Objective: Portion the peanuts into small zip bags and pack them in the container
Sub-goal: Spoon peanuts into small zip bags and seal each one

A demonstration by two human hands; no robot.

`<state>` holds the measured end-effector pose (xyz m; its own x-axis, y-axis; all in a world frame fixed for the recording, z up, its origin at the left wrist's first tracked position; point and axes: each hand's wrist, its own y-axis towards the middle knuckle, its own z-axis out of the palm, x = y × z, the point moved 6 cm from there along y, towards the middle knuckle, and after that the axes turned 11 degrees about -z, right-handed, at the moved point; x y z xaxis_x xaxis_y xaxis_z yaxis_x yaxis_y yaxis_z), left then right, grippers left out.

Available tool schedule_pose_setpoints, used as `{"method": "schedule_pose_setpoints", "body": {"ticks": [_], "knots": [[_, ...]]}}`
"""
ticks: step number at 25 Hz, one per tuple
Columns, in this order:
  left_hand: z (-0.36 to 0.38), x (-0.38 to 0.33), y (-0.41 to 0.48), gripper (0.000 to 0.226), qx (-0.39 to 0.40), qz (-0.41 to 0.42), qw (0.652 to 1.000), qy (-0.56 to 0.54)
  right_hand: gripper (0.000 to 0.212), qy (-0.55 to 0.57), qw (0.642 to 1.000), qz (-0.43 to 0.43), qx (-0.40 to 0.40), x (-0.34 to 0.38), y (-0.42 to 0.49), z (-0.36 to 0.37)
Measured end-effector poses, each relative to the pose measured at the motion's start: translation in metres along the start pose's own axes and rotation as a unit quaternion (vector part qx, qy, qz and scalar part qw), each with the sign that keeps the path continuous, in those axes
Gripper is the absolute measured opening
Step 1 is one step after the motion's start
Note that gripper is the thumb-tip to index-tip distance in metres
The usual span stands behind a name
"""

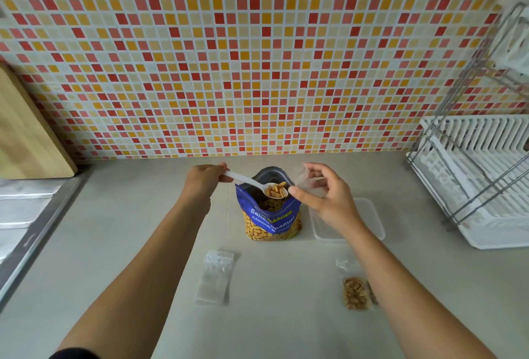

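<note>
A blue peanut bag [271, 217] stands open on the counter, centre. My left hand [203, 179] grips a white plastic spoon [252, 182] whose bowl, heaped with peanuts, hovers over the bag's mouth. My right hand [323, 195] pinches a clear small zip bag [307, 179] right beside the spoon's bowl. A clear plastic container [369, 219] lies behind my right wrist, partly hidden. A filled zip bag of peanuts [355, 292] rests near my right forearm. A stack of unused zip bags [216, 277] lies to the left of it.
A white dish rack [472, 175] with a metal frame fills the right side. A wooden cutting board [25, 126] leans at the left above a steel sink edge [34, 232]. A tiled wall rises behind the counter.
</note>
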<state>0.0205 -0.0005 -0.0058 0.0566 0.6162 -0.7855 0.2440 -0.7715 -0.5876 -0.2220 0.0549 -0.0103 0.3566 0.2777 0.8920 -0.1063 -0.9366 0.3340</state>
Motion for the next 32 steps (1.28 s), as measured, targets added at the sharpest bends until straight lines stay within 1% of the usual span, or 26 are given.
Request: {"method": "schedule_pose_setpoints", "body": {"ticks": [2,4,7,9,13,16,18,19,21,22,23,25,27,30,32], "knots": [[-0.01,-0.005,0.001,0.019,-0.007,0.001,1.0,-0.016,0.056,-0.077,0.997,-0.023,0.015,0.003,0.001,0.001],[-0.019,-0.016,0.0,0.01,-0.01,0.013,0.999,-0.043,0.058,-0.164,0.984,-0.058,0.028,0.008,0.002,0.002],[-0.029,-0.036,-0.005,0.019,-0.018,0.028,0.998,-0.062,0.059,-0.241,0.966,-0.087,0.042,0.014,0.003,0.008],[-0.029,-0.048,-0.01,0.015,-0.018,0.044,0.998,-0.041,0.06,-0.25,0.962,-0.097,0.046,0.017,0.005,0.014],[-0.02,-0.066,-0.024,0.016,-0.015,0.089,0.996,0.005,0.06,-0.22,0.97,-0.097,0.041,0.023,0.009,0.024],[-0.011,-0.076,-0.035,0.022,-0.025,0.149,0.987,0.062,0.056,-0.191,0.977,-0.09,0.044,0.026,0.008,0.03],[-0.003,-0.084,-0.048,0.026,-0.023,0.221,0.969,0.108,0.053,-0.169,0.981,-0.085,0.036,0.027,0.007,0.033],[0.001,-0.088,-0.056,0.026,-0.027,0.268,0.953,0.139,0.052,-0.157,0.984,-0.078,0.031,0.027,0.007,0.034],[0.006,-0.098,-0.076,0.028,-0.049,0.361,0.909,0.204,0.051,-0.134,0.989,-0.057,0.024,0.026,0.007,0.035],[0.007,-0.103,-0.084,0.028,-0.064,0.391,0.891,0.221,0.05,-0.122,0.991,-0.047,0.024,0.025,0.007,0.035],[0.004,-0.108,-0.088,0.027,-0.08,0.407,0.882,0.224,0.049,-0.11,0.993,-0.038,0.025,0.024,0.007,0.035],[-0.006,-0.114,-0.089,0.025,-0.105,0.4,0.89,0.192,0.048,-0.08,0.996,-0.022,0.016,0.021,0.007,0.033],[-0.016,-0.113,-0.082,0.026,-0.106,0.367,0.914,0.137,0.05,-0.053,0.999,-0.009,-0.003,0.017,0.006,0.029],[-0.02,-0.095,-0.064,0.026,-0.082,0.282,0.954,0.054,0.051,-0.032,0.999,-0.014,-0.007,0.015,0.005,0.024],[-0.023,-0.077,-0.051,0.026,-0.086,0.224,0.97,-0.02,0.05,-0.005,1.0,-0.007,-0.014,0.012,0.002,0.021]]}}
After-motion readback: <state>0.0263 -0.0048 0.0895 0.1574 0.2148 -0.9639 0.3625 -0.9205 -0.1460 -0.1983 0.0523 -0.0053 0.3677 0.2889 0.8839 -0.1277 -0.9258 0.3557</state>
